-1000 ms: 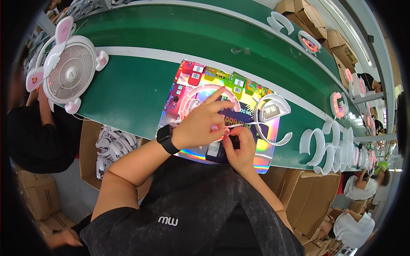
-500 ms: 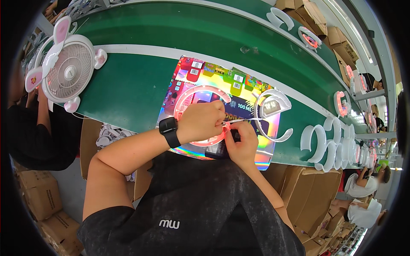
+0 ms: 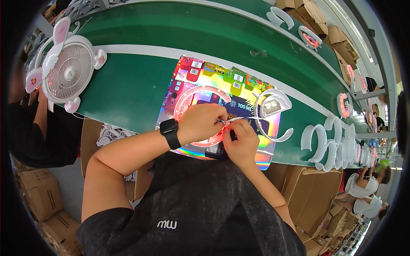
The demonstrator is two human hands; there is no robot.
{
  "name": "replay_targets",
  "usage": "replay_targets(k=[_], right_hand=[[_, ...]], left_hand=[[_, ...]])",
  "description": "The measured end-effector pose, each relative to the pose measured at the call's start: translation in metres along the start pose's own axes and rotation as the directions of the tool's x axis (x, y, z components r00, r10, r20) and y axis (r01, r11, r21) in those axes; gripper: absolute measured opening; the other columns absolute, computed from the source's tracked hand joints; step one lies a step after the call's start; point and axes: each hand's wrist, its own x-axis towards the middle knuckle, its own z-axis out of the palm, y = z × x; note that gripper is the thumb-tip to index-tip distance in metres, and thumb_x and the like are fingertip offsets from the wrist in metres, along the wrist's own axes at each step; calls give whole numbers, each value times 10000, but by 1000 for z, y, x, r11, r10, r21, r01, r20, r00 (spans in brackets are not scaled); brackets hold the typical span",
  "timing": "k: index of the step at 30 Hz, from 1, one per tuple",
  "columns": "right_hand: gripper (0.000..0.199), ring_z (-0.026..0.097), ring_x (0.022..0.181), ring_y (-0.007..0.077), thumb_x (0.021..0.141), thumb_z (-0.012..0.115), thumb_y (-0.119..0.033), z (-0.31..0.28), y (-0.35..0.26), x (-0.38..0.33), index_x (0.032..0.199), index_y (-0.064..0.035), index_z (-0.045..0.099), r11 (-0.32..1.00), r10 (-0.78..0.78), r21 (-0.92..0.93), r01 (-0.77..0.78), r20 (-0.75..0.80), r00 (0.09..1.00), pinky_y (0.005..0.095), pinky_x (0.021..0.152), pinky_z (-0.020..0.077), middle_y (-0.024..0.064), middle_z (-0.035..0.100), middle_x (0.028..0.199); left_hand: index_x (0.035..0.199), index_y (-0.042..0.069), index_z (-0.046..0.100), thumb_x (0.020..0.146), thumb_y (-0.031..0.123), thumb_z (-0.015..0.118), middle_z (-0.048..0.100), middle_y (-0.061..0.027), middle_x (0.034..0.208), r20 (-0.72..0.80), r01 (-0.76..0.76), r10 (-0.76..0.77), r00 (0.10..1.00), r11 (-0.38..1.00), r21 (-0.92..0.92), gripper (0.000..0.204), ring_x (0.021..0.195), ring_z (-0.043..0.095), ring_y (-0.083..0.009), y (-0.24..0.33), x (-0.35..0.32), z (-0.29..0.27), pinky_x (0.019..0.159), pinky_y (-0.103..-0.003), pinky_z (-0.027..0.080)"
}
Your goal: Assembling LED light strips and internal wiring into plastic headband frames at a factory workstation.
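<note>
A C-shaped light ring (image 3: 183, 100), glowing pink-red, lies on a shiny printed board in front of me. My left hand (image 3: 203, 123), with a black watch on its wrist, is over the ring, thumb and finger pinching the end of a thin white wire (image 3: 244, 117). Against those fingertips my right hand (image 3: 241, 143) is closed in a pinch near the ring's lower end; what it holds is mostly hidden. From the fingers the wire runs right to a white C-shaped housing (image 3: 282, 137), which has a rounded compartment at its upper part.
Several white C-shaped shells (image 3: 316, 143) stand along the right of the green table (image 3: 128, 77). A white fan with rabbit ears (image 3: 69, 72) stands at the left, near another person's arm (image 3: 42, 115). Cardboard boxes (image 3: 305, 198) sit below the table edge.
My fingertips have drawn closer together at the wire's end, and the right fingers are more curled. The left hand has dipped slightly. The ring and housing are in nearly the same place.
</note>
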Motion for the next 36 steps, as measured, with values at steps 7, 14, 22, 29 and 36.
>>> replay_targets(k=[7, 14, 22, 29, 36], right_hand=[[108, 660, 758, 261, 731, 737, -76, 0, 2, -1, 811, -59, 668, 1000, -15, -4, 15, -1, 1000, 355, 632, 526, 60, 643, 866], [134, 677, 778, 260, 738, 720, -66, -2, 2, -12, 871, -54, 705, 983, 29, 179, -32, 21, 999, 354, 649, 542, 73, 666, 991], [174, 668, 832, 273, 765, 714, -145, -13, 4, -8, 907, -46, 696, 966, -188, -164, 202, 95, 978, 377, 669, 539, 83, 657, 1051], [280, 669, 940, 338, 857, 714, -298, -110, 49, 29, 998, -58, 683, 935, 219, -216, -282, -277, 936, 419, 784, 539, 135, 682, 1057], [464, 659, 936, 423, 874, 665, -406, -163, 169, 10, 1112, -9, 646, 376, 609, -725, -578, -277, 744, 490, 807, 513, 215, 697, 1040]], left_hand=[[875, 47, 648, 786, 71, 574, 684, -123, 835, 60, -5, 0, 998, 997, 78, 118, 827, 664, -328, 3, 6, 3, 680, -455, 521], [891, 80, 664, 789, 94, 592, 688, -106, 827, 69, 1, -8, 998, 995, 104, 125, 827, 668, -319, 4, 5, 0, 668, -454, 519], [909, 104, 624, 774, 88, 614, 667, -77, 818, 131, -63, 45, 990, 989, 134, 136, 829, 653, -317, 9, 13, 5, 672, -456, 503], [946, 52, 629, 771, 59, 628, 650, -140, 819, 49, 27, -38, 998, 980, 199, 175, 823, 644, -357, -2, 10, -5, 688, -479, 499], [1069, 13, 624, 778, 79, 605, 650, -175, 1060, -4, 58, -58, 998, 983, 174, 299, 975, 625, -351, -5, 39, 4, 830, -434, 510]])
